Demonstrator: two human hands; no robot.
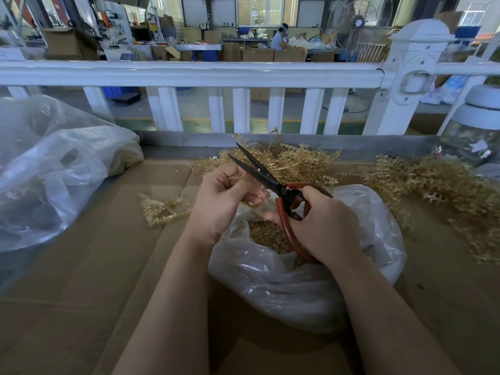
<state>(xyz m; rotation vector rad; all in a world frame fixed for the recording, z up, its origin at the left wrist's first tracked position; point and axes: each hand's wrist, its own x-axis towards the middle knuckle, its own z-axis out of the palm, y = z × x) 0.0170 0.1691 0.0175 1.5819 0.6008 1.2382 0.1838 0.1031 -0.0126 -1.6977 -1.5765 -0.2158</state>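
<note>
From the head camera, both bare forearms are reaching forward over the cardboard-covered worktop (102, 266) and meeting just above an open clear plastic bag (284, 290).

The left hand (226, 197) is turning its palm inward, with the fingers curling tightly toward the thumb. It is pinching a thin tan plastic sprig (239, 177), most of which is hiding inside the grip, so its full shape cannot be told.

The right hand (328, 226) is sitting slightly nearer the person and to the right, wrapping its fingers round the red loop handles of the scissors (259, 171). The dark blades are standing apart in a narrow V and pointing up and to the left, away from the body. Their inner part is lying right against the left fingertips, where the sprig is showing, and the tips are reaching out past that hand.

Directly under both hands, the bag's mouth is gaping and showing a heap of small tan cut pieces (266, 236); the lower handle loop is dipping toward it.

Beyond the hands, a pile of uncut tan sprigs (295, 161) is lying against the table's metal edge, and a second, wider pile (438, 185) is spreading to the right. A loose sprig (162, 209) is resting on the cardboard left of the left wrist.
</note>
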